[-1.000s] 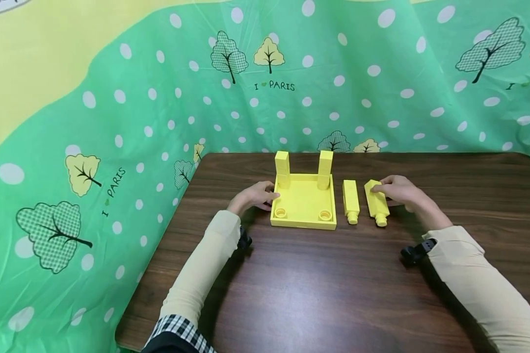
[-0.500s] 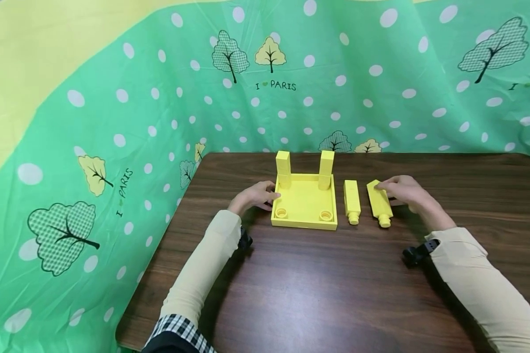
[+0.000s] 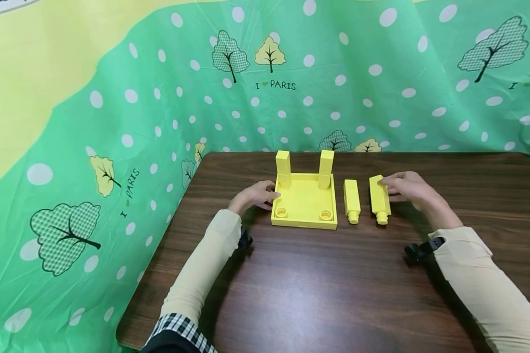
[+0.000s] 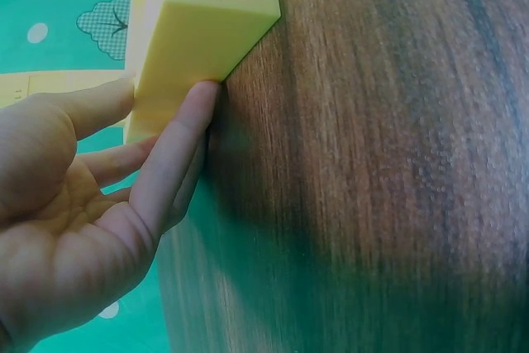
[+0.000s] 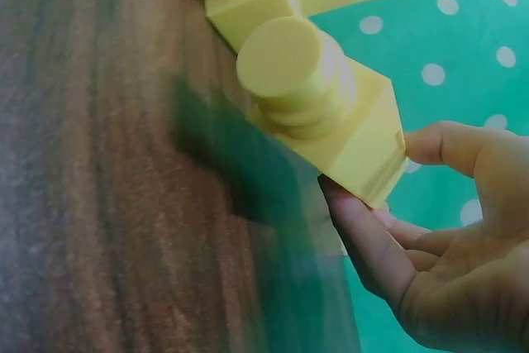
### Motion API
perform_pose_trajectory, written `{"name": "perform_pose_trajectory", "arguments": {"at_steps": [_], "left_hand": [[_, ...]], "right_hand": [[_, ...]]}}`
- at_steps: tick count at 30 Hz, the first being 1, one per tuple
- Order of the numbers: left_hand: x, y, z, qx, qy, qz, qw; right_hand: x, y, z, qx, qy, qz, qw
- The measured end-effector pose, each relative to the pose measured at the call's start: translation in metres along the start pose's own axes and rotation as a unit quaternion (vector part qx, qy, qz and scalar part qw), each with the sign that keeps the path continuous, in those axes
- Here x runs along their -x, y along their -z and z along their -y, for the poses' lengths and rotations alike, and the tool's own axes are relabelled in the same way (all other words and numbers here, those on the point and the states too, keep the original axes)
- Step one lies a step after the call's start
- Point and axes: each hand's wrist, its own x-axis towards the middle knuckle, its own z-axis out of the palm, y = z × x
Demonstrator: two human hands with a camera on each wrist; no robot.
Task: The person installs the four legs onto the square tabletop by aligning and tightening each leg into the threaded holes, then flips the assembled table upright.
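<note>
R hand (image 3: 410, 189) pinches outer peg (image 3: 381, 198) at far end, right of tray (image 3: 304, 223) — grip's off-centre, so could swivel & knock inner peg (image 3: 352, 201). L hand (image 3: 253, 195) pinches tray's left wall.

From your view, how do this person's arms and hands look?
The left hand and right hand are bare. The left sleeve and right sleeve are cream, each with a black wrist camera; black-and-white checked cloth adjoins the left sleeve.
</note>
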Motion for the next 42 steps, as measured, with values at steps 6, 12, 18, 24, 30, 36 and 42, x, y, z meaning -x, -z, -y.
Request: {"name": "perform_pose_trajectory", "arguments": {"at_steps": [6,12,18,24,30,36,42], "left_hand": [[-0.001,0.0,0.0,-0.003,0.004,-0.001,1.0],[-0.001,0.001,0.0,-0.002,0.003,0.002,1.0],[0.0,0.001,0.0,-0.005,0.002,0.003,1.0],[0.0,0.0,-0.001,-0.011,-0.004,0.0,0.9999],[0.001,0.0,-0.002,-0.006,-0.006,0.004,1.0],[0.002,0.0,-0.002,-0.005,-0.006,0.004,1.0],[0.001,0.0,-0.002,-0.009,-0.002,0.0,1.0]], "right_hand": [[0.002,0.003,0.005,-0.003,0.019,-0.016,0.9997],[0.003,0.002,0.014,-0.007,0.035,-0.055,0.9978],[0.005,0.001,0.025,-0.016,0.044,-0.076,0.996],[0.008,-0.002,0.036,-0.03,0.049,-0.084,0.9948],[0.011,-0.007,0.046,-0.037,0.057,-0.096,0.993],[0.015,-0.011,0.056,-0.044,0.066,-0.107,0.991],[0.017,-0.017,0.061,-0.054,0.087,-0.113,0.9883]]}}
